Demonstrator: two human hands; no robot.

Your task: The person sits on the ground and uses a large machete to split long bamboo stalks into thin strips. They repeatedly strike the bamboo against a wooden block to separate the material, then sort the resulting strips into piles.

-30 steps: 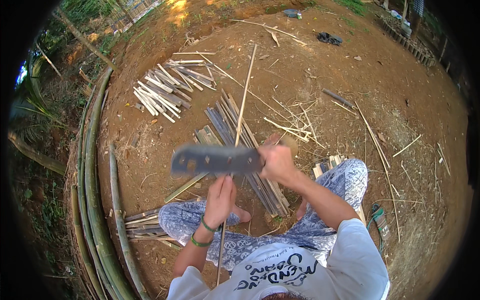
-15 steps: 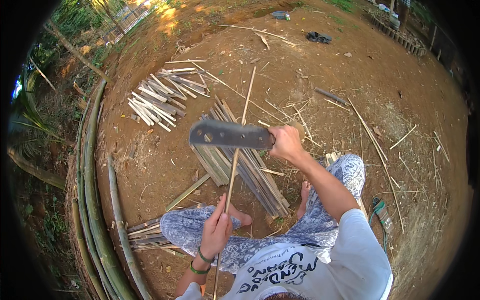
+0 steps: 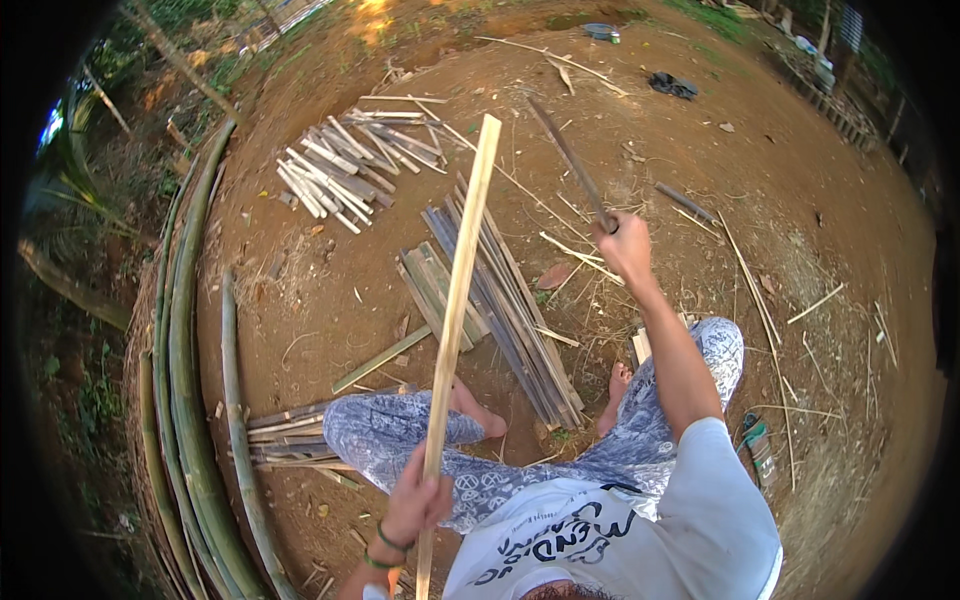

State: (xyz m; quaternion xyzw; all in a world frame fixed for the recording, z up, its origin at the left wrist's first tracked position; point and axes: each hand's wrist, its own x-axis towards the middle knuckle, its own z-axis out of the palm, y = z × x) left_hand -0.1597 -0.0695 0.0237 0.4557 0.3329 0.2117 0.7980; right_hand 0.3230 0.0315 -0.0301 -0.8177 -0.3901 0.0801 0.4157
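Head view: left hand (image 3: 418,497) and right hand (image 3: 626,248) at work above bare earth. The left fingers wrap around a pale split-bamboo strip (image 3: 458,290), which rises, leaning slightly right, from the lower edge to above the middle. The right fingers are closed about the grip of a long knife (image 3: 570,155), its dark blade pointing up and leftward, apart from the strip. Beneath lie dark slats (image 3: 520,325); beyond, pale sticks (image 3: 330,155); at left, green poles (image 3: 186,380).
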